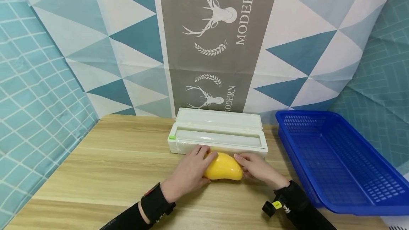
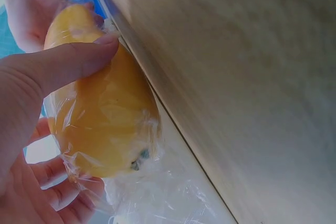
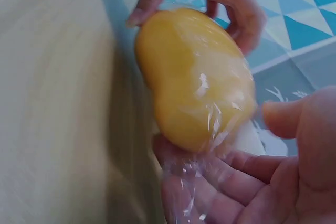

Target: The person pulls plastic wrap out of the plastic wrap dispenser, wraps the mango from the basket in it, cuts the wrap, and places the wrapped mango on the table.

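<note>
A yellow mango (image 1: 224, 166), covered in clear plastic wrap (image 2: 157, 195), is held just in front of a long white cling film box (image 1: 217, 148). My left hand (image 1: 188, 171) grips the mango's left end, its thumb (image 2: 86, 56) across the skin and its fingers round the far side. At the other end, my right hand (image 1: 260, 169) touches the mango and the loose film. In the right wrist view its fingers (image 3: 226, 182) lie loosely bent under that end, with film over them and the thumb (image 3: 286, 119) apart.
The box's lid (image 1: 218, 119) stands raised, showing a white film roll (image 1: 217, 137) inside. A blue plastic basket (image 1: 338, 166) is on the right. Wood-grain table (image 1: 105, 166) spreads to the left, and a patterned cloth (image 1: 127, 45) hangs behind.
</note>
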A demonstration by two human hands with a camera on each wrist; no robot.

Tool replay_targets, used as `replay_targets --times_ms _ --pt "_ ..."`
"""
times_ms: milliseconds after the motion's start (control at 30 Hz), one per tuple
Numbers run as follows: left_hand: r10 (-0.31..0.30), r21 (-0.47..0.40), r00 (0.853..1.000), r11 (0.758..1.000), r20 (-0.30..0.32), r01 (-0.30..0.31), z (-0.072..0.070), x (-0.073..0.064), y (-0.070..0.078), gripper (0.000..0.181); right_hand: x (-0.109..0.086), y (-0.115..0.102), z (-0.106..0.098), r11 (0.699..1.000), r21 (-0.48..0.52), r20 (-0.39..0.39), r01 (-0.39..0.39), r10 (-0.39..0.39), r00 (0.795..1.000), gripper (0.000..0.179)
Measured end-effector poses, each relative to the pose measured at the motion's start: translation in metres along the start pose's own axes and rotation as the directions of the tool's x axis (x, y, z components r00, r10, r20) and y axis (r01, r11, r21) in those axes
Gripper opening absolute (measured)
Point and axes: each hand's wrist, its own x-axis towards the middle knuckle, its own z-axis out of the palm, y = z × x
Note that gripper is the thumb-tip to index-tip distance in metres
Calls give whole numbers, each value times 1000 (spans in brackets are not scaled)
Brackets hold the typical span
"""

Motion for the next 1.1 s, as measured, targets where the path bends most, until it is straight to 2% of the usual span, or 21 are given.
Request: replay_targets --times_ms 67,167,233,333,400,467,500,567,633,700,800,900,1100 --pt "-3 -8 1000 1000 0 3 0 0 0 84 -1 0 -4 1000 27 -3 -8 8 1000 47" --pt "0 -15 1000 1000 -4 0 -1 0 -1 84 -5 -1 -9 1000 -4 -50 4 -4 999 40" --pt "3 -14 1000 1000 -6 -3 -1 0 -1 84 -7 -3 -12 996 -80 -106 26 -34 994 32" --pt "8 -16 1000 1000 -5 -8 -2 -1 -1 83 -11 -8 -14 970 -231 -206 74 -123 971 18" --pt "7 -18 1000 1000 -4 -7 -2 -1 -2 83 -13 -12 -13 931 -342 -256 131 -227 940 12" --pt "7 -20 1000 1000 -2 -7 -3 -1 -2 83 -15 -17 -8 879 -426 -266 217 -350 898 14" --pt "5 -19 1000 1000 -1 -5 -3 0 -2 83 -15 -19 -5 848 -458 -254 267 -413 875 18" --pt "2 -17 1000 1000 3 -2 -4 0 -3 83 -15 -22 2 767 -533 -202 358 -526 826 31" --pt "0 -13 1000 1000 9 1 -5 0 -3 83 -14 -23 9 686 -598 -131 414 -593 794 46" --pt "-4 -8 1000 1000 17 4 -6 0 -3 83 -14 -23 15 623 -655 -71 428 -615 786 59" --pt "-5 0 1000 1000 27 5 -8 0 -2 83 -13 -21 22 564 -724 -35 398 -605 795 73" --pt "-1 2 1000 1000 23 1 -10 1 -2 83 -12 -18 24 544 -752 -36 373 -599 800 73" --pt "12 -6 1000 1000 -2 -12 -12 0 0 90 -10 -16 22 561 -737 -67 378 -617 784 63"
